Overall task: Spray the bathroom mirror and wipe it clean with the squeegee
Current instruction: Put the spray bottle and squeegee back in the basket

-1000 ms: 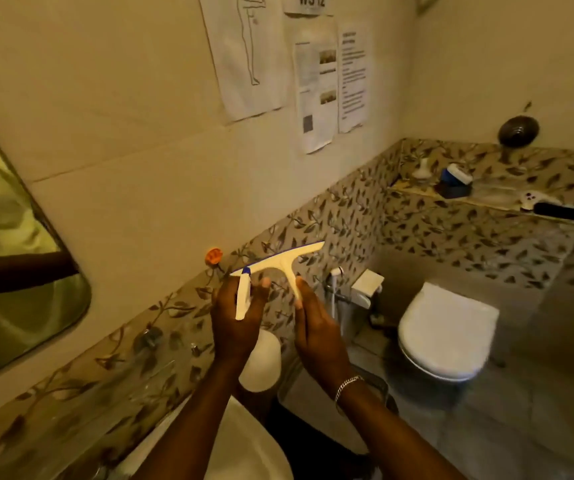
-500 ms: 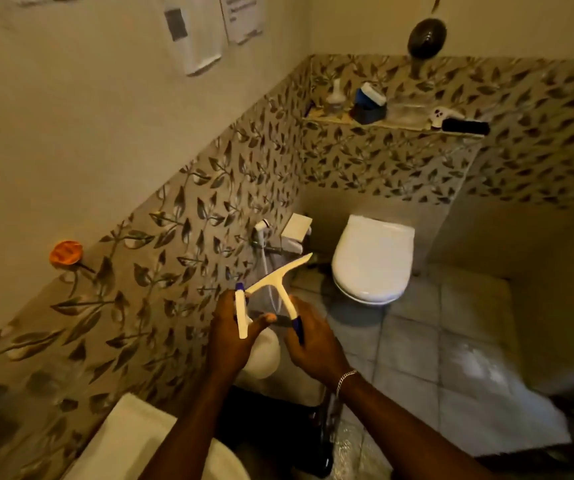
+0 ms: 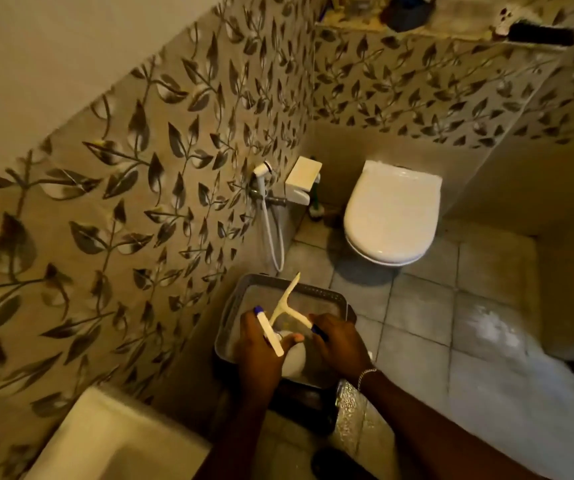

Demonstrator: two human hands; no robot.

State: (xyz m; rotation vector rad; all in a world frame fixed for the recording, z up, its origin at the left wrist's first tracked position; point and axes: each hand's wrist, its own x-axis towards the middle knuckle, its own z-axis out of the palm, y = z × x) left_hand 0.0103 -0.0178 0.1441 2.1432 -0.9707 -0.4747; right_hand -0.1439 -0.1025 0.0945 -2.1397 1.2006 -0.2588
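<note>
Right grip (image 3: pixel 339 344) closed around the blue-tipped handle of the cream T-shaped plastic squeegee (image 3: pixel 284 308); left grip (image 3: pixel 259 348) closed on a white, blue-capped stick-like object (image 3: pixel 269 330), whose identity cannot be told. The squeegee is held over a grey rectangular tray (image 3: pixel 334 299) standing on the tiled floor (image 3: pixel 434 306), near the white closed toilet (image 3: pixel 393 211). The mirror lies outside the view.

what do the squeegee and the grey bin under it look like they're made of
Squeegee: looks like moulded plastic, cream with a smooth matte finish and blue tips at the blade end and the handle. Whether the blade edge is rubber cannot be told.
Bin: probably plastic too, grey and dull, with rounded corners and a thick moulded rim; metal cannot be ruled out in this dim light.
</note>
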